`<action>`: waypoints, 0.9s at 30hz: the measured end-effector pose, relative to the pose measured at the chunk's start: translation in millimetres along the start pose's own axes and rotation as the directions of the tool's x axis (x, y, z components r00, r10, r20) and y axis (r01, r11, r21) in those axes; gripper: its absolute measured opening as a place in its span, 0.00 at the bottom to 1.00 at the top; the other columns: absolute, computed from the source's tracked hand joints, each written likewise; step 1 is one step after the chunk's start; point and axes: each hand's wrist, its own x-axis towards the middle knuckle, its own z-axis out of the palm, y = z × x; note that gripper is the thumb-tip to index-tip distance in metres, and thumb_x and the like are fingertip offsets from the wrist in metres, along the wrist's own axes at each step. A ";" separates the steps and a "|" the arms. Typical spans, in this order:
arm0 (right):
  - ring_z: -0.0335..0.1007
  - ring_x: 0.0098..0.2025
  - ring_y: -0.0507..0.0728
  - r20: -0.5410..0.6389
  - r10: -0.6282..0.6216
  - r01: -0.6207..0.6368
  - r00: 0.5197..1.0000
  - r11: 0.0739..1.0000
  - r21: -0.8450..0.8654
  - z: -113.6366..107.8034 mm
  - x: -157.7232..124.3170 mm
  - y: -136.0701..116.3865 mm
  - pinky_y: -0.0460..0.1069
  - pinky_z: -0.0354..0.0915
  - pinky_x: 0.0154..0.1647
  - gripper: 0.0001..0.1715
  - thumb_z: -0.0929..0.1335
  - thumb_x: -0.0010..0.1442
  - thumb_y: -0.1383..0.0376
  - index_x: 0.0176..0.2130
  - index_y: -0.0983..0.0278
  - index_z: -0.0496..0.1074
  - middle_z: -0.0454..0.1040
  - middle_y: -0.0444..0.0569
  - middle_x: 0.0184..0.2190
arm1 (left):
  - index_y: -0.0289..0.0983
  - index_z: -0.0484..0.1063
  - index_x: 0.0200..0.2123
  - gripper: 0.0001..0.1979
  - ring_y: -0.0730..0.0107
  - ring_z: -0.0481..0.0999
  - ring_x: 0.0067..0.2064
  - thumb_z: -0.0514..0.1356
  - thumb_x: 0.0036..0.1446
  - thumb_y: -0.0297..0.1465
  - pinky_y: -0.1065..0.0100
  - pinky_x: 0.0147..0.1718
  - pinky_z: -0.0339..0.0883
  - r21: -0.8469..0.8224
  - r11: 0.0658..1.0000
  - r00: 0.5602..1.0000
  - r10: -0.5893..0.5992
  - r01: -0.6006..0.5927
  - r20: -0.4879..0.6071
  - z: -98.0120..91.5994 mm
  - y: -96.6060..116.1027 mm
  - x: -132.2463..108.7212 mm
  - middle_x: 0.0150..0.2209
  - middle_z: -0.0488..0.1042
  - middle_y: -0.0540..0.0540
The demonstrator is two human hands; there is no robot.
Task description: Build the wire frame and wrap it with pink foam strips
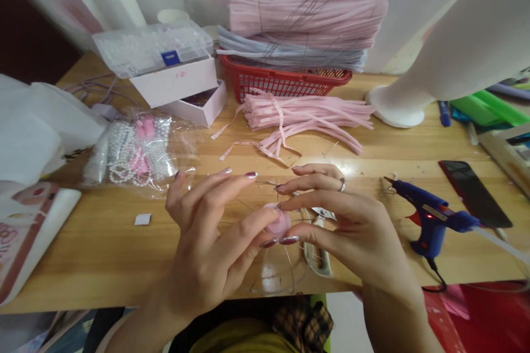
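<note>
Between my two hands, just above the table's front part, is a small round pink coil (278,224), apparently of fuzzy pipe cleaner. My left hand (213,231) pinches it from the left with thumb and index finger, its other fingers raised and spread. From the right, my right hand (342,220) holds the same coil between thumb and fingertips; a ring sits on one finger. Thin wires stick out around the coil. Beneath and behind my right hand lie scissors (324,265) with pale handles, partly covered by the hand.
A blue glue gun (430,212) with a red light lies right, beside a dark phone (476,193). Behind are a pink pipe-cleaner bundle (308,111) and a red basket (281,81) with more bundles. Bagged pearl strings (138,149) lie left. A white stand (397,105) rises back right.
</note>
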 end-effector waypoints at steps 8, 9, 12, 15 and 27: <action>0.72 0.55 0.55 -0.002 0.100 -0.100 0.995 0.995 -0.027 4.8 -7.9 -4.6 0.51 0.62 0.63 0.13 0.77 0.55 0.60 0.41 0.57 0.79 0.80 0.43 0.48 | 0.47 0.77 0.47 0.11 0.49 0.67 0.60 0.56 0.65 0.32 0.40 0.64 0.46 -0.066 0.996 0.998 -0.048 0.052 0.052 -2.4 -0.4 -5.3 0.54 0.74 0.43; 0.72 0.55 0.55 -0.009 0.110 -0.110 0.994 0.993 -0.033 5.4 -8.4 -5.7 0.51 0.62 0.63 0.13 0.77 0.55 0.61 0.41 0.57 0.79 0.80 0.43 0.48 | 0.48 0.77 0.47 0.12 0.48 0.66 0.60 0.55 0.66 0.33 0.39 0.64 0.47 -0.091 0.994 0.997 -0.051 0.056 0.056 -2.5 -1.4 -6.3 0.55 0.74 0.43; 0.73 0.55 0.55 -0.034 0.124 -0.126 0.992 0.991 -0.049 6.8 -9.5 -9.4 0.51 0.62 0.63 0.13 0.78 0.54 0.61 0.40 0.57 0.79 0.80 0.42 0.47 | 0.48 0.78 0.46 0.17 0.45 0.65 0.60 0.49 0.69 0.38 0.36 0.62 0.46 -0.148 0.988 0.998 -0.044 0.049 0.036 -0.6 -3.8 -8.9 0.56 0.73 0.43; 0.73 0.55 0.55 -0.055 0.130 -0.133 0.990 0.989 -0.063 8.0 -10.7 -13.1 0.50 0.63 0.62 0.11 0.78 0.54 0.62 0.39 0.58 0.79 0.81 0.43 0.46 | 0.46 0.78 0.46 0.19 0.45 0.66 0.60 0.47 0.69 0.39 0.36 0.61 0.47 -0.186 0.982 0.999 -0.042 0.043 0.011 2.8 -4.7 -10.5 0.56 0.73 0.43; 0.69 0.56 0.56 -0.177 0.073 -0.116 0.982 0.961 -0.252 18.6 -18.1 -27.8 0.52 0.65 0.60 0.10 0.77 0.55 0.67 0.39 0.59 0.78 0.81 0.44 0.43 | 0.42 0.73 0.55 0.20 0.47 0.64 0.61 0.49 0.66 0.32 0.38 0.64 0.41 -0.246 0.968 0.998 -0.036 0.049 0.057 1.4 2.8 -16.5 0.59 0.72 0.42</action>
